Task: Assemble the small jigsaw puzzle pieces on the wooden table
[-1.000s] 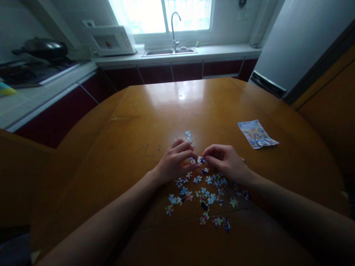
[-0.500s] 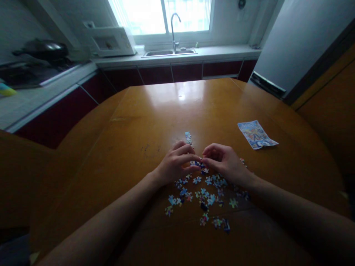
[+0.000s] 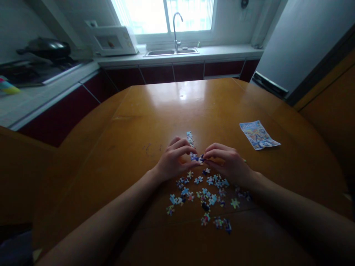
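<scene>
A strip of joined jigsaw puzzle pieces (image 3: pixel 190 138) runs away from me on the table, its near end bending right between my hands. My left hand (image 3: pixel 176 157) curves around that near end from the left, fingers along its far edge and thumb at its near edge. My right hand (image 3: pixel 229 161) pinches a dark blue and white puzzle piece (image 3: pixel 203 158) against the right end of the row. The fingertips partly cover it, so whether it is locked in cannot be seen. Loose puzzle pieces (image 3: pixel 205 194) lie scattered below both hands, several touching or overlapping.
A creased picture sheet (image 3: pixel 259 135) lies to the right on the wooden table (image 3: pixel 155 114). Beyond the table are a sink (image 3: pixel 161 53), a microwave (image 3: pixel 112 41) and, at left, a wok (image 3: pixel 48 48) on the stove. A fridge (image 3: pixel 302 44) stands at right.
My left thumb and fingers have spread wider around the joined pieces. My right hand has turned slightly, its fingers straighter, with the piece at the row's right end. The view has shifted slightly.
</scene>
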The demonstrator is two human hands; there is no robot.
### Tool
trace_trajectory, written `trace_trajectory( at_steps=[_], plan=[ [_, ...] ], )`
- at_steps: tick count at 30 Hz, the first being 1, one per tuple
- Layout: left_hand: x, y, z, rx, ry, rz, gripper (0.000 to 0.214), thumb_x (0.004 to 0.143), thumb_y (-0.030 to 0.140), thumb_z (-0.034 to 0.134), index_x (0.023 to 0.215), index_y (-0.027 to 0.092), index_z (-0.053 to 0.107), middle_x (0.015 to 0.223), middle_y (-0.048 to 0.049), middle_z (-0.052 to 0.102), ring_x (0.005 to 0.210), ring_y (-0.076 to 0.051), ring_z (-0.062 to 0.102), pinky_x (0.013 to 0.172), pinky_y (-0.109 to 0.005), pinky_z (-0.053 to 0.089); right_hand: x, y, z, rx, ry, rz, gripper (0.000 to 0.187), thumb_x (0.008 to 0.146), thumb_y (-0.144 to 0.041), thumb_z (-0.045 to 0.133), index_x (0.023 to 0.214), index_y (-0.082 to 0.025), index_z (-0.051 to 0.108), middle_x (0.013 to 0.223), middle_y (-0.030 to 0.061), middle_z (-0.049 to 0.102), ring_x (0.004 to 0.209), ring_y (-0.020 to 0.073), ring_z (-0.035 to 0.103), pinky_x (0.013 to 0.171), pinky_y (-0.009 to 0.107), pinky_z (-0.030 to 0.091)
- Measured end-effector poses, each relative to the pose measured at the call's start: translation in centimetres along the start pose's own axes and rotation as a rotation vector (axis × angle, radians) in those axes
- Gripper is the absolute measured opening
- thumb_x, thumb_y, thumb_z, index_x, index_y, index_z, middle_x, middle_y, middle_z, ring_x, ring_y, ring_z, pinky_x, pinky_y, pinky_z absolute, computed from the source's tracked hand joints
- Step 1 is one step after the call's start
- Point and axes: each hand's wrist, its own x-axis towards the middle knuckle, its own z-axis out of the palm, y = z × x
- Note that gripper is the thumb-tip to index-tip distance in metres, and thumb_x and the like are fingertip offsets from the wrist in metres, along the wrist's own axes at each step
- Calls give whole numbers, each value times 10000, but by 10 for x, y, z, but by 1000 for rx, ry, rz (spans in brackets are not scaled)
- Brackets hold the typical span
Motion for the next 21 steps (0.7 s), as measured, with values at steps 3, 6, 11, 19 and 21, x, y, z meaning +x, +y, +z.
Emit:
trace_trajectory(
  at_steps=[3, 6, 11, 19, 21],
  plan=[
    [1, 2, -3, -8, -24, -41, 105, 931, 210, 589, 960, 232, 688, 862, -24, 630, 871, -182, 518, 811, -348, 444, 1, 2, -1, -6, 16, 17, 67, 912, -196, 637, 916, -202, 704, 928, 60, 684, 856, 178, 642, 768, 354, 532],
    [1, 3, -4, -6, -33, -61, 225, 906, 125, 501, 951, 229, 695, 856, -31, 622, 865, -185, 510, 800, -353, 441, 1, 5, 0, -16, 20, 32, 77, 908, -190, 636, 909, -203, 712, 937, 63, 689, 862, 178, 643, 770, 350, 531],
    [-1, -2, -1, 49, -43, -98, 231, 855, 111, 517, 922, 207, 715, 845, -41, 608, 865, -194, 497, 796, -358, 439, 1, 6, 1, -39, 29, 47, 72, 895, -173, 646, 898, -190, 716, 944, 68, 696, 869, 175, 649, 774, 340, 530],
    [-2, -5, -2, 118, -134, -114, 223, 842, 151, 560, 877, 228, 767, 870, -44, 598, 861, -198, 488, 793, -355, 439, 17, 9, -9, -159, 38, 65, 92, 869, -154, 671, 867, -217, 739, 909, 49, 700, 865, 178, 644, 783, 344, 521],
    [-2, -5, -2, 135, -139, -116, 211, 844, 159, 574, 867, 230, 770, 869, -44, 596, 862, -199, 490, 787, -350, 437, 22, 15, -6, -185, -7, 44, 89, 871, -165, 674, 853, -224, 738, 913, 46, 699, 866, 180, 635, 791, 349, 517]
  ],
)
